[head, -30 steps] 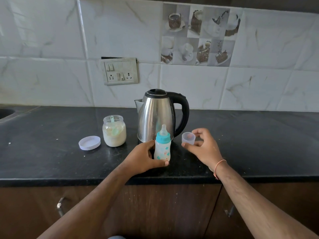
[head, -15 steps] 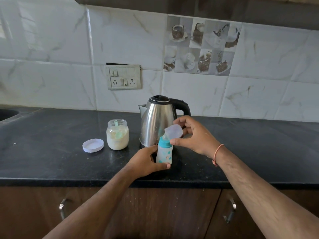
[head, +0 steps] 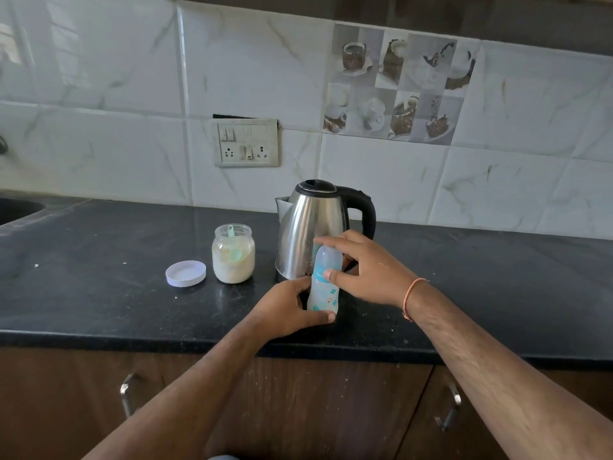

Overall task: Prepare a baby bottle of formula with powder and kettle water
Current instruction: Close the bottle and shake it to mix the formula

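1. Baby bottle (head: 323,290) upright on counter (head: 99,287), before kettle (head: 311,227).
2. Left hand (head: 285,307) grips its base; right hand (head: 368,270) holds clear cap (head: 328,257) over the teat.
3. Powder jar (head: 233,254) open, lid (head: 185,273) beside.
4. Judgement: capping; near the end.

On the table (head: 99,293), the bottle (head: 323,295) stands just before the kettle (head: 311,227); the powder jar (head: 233,257) sits left of the kettle, its lid (head: 185,273) further left.
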